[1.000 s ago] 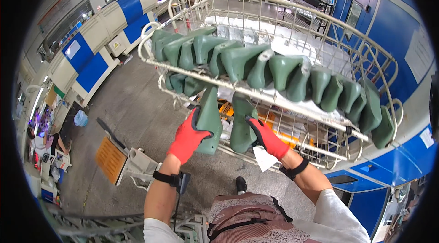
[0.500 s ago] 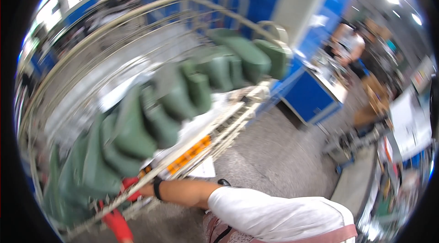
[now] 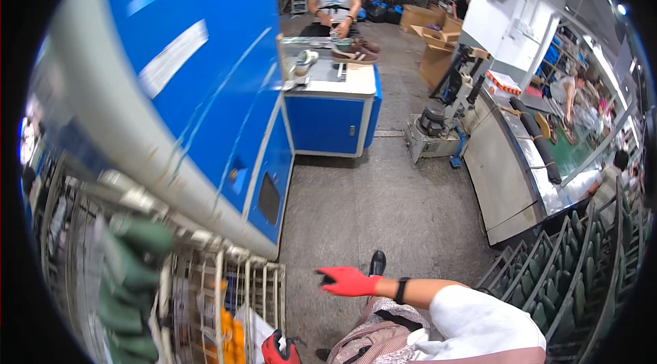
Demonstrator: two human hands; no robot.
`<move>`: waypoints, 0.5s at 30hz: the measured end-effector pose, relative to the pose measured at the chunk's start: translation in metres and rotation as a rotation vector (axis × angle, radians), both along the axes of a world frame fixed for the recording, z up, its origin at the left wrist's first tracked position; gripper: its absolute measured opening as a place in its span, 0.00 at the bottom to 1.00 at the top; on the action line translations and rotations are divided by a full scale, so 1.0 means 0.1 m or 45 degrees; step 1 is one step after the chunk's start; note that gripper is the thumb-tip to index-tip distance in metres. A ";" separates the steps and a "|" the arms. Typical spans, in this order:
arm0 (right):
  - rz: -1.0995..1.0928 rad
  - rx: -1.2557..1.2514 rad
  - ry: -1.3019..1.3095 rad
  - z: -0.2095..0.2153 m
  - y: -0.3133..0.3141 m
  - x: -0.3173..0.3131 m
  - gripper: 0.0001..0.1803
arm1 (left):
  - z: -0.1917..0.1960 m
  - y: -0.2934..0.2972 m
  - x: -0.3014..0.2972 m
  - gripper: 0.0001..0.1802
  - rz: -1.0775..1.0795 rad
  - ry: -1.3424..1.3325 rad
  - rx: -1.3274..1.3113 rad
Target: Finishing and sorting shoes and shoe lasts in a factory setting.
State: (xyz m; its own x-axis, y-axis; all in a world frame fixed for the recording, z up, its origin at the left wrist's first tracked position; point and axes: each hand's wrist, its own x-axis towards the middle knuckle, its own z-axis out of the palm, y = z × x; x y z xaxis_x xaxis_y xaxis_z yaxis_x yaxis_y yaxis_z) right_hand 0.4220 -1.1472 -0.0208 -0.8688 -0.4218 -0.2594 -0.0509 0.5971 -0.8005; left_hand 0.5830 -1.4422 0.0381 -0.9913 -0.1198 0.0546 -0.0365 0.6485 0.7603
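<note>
At the far left stands a wire cart (image 3: pixel 226 295), its thin pale metal bars forming a grid. Smooth, rounded dark green shoe forms (image 3: pixel 130 275) lie blurred on its shelves, and small orange pieces (image 3: pixel 229 333) show through the bars lower down. Above the cart a broad grey pipe runs on a slant across a glossy blue cabinet (image 3: pixel 219 76) with flat panelled doors.

The left hand (image 3: pixel 279 349), in a red glove with dark patches, sits at the bottom edge just beside the cart's right corner. Only part of it shows, so I cannot tell whether it is clenched or slack, and nothing can be seen in it. The right hand (image 3: pixel 348 281), in a matching red knit glove, is stretched out over the speckled grey concrete floor (image 3: pixel 383 213) with fingers loosely spread, gripping nothing. A black band circles its wrist, and a white sleeve follows. A black shoe tip (image 3: pixel 377 262) touches the floor just above it.

Further back a person stands at a blue bench (image 3: pixel 332 117) with a pale top. At the right runs a long steel table (image 3: pixel 513 172), and below it a second rack (image 3: pixel 575 261) holds rows of slim green forms on edge.
</note>
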 end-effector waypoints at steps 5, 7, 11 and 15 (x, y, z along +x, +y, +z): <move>-0.475 0.295 -0.073 -0.55 2.43 -0.32 0.36 | -0.23 1.53 -1.79 0.27 -0.443 -0.209 -0.309; -0.621 0.336 -0.149 -0.59 3.11 -0.47 0.33 | -0.12 2.19 -2.38 0.28 -0.551 -0.170 -0.313; -0.778 0.192 -0.160 -0.38 4.18 -0.97 0.30 | 0.18 3.41 -3.56 0.29 -0.826 -0.064 -0.238; -0.997 0.160 -0.104 -0.15 4.81 -1.81 0.27 | 0.24 4.40 -4.78 0.34 -1.019 -0.077 -0.304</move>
